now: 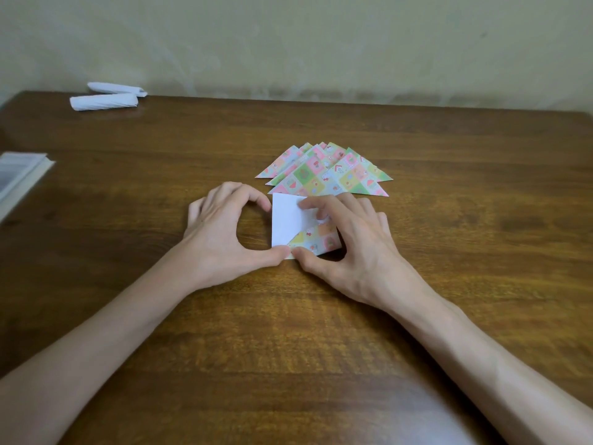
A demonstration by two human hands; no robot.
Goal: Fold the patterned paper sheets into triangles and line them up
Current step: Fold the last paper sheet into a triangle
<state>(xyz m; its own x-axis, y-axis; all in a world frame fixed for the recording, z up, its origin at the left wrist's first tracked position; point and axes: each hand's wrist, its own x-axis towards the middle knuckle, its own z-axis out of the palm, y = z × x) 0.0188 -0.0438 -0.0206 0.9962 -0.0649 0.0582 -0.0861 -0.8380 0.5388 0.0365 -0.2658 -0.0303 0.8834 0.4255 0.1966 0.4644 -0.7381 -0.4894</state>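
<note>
The left hand [221, 232] is holding the left edge of the square white-backed patterned paper sheet [287, 220] in a curved grip, so it is not sliding on the brown wooden desk [288, 332]. The right hand [356, 248] is pinching the near corner, folding it over. The folded patterned paper triangles [324, 175] are waiting just behind.

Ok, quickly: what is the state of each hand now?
Left hand: curled, thumb and forefinger brace the sheet.
Right hand: pinches the sheet's folded flap.

home-like room: wooden table [321, 348] against stained plaster wall [288, 43]
</note>
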